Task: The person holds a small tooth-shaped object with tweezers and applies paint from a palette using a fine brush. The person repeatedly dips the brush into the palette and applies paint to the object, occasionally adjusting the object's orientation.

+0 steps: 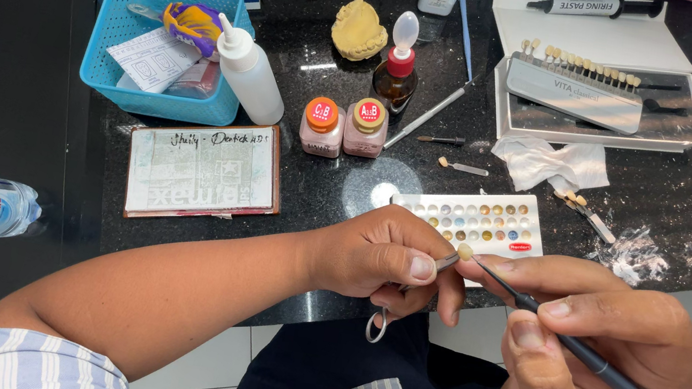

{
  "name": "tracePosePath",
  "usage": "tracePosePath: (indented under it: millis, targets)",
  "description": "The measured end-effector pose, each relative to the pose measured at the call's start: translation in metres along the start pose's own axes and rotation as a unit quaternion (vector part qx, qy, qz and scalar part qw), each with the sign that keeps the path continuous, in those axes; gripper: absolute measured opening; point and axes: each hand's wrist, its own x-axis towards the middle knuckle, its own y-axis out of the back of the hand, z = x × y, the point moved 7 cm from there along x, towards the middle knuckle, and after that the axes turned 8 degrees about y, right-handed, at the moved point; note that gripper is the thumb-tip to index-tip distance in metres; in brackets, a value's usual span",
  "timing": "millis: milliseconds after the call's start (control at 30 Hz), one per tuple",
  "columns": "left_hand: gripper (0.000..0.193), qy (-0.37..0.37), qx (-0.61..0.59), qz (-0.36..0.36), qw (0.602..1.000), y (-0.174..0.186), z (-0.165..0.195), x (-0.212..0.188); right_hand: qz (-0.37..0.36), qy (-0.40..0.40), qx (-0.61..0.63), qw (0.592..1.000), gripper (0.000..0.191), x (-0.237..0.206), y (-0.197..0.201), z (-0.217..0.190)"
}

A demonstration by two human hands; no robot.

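Seen from above, the left hand (pixel 386 261) is closed around a slim metal clamp (pixel 415 284), thumb pressed on its shaft, its looped handle hanging below the fingers. At the clamp's tip sits a small pale tooth crown (pixel 466 251), held in the air in front of the edge of the black worktop (pixel 319 190), just in front of the white palette (pixel 473 221) with its rows of little colour wells. The right hand (pixel 591 340) is closed in a pen grip on a thin dark brush (pixel 605 372), thumb and fingers pinching the shaft; the brush tip meets the crown. Behind the palette on the worktop stand two small jars (pixel 343 126) with orange lids, side by side, and a brown dropper bottle (pixel 398 73) with a red collar. To the left of them a white squeeze bottle (pixel 247 72) leans against a blue basket (pixel 161 45), and a framed card (pixel 204 170) lies flat in front of the basket. A yellow dental cast (pixel 358 30) rests farther back, and a crumpled tissue (pixel 550 162) lies to the right, near a tray holding a shade guide (pixel 576 87).
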Motion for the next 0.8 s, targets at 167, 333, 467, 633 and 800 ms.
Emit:
tracePosePath:
  millis: [167,333,467,633,800]
  targets:
    - [0.046,0.001,0.013,0.009,1.000,0.000,0.002,0.000,-0.013,0.008,-0.008,1.000,0.021,0.000,-0.003,-0.003]
    - [0.045,0.007,0.015,0.016,1.000,0.001,0.001,0.001,-0.002,0.005,-0.022,1.000,0.024,-0.001,0.000,-0.002]
    - [0.046,0.000,0.015,0.002,1.000,0.000,0.002,0.001,-0.005,0.008,-0.026,1.000,0.021,-0.001,0.000,-0.003]
    - [0.043,0.004,0.005,0.014,1.000,0.000,0.002,0.002,-0.010,0.008,-0.008,1.000,0.019,-0.001,0.001,-0.003]
    - [0.046,0.024,0.025,0.028,0.999,0.000,-0.001,0.002,0.018,-0.008,0.006,1.000,0.023,-0.004,0.009,0.001]
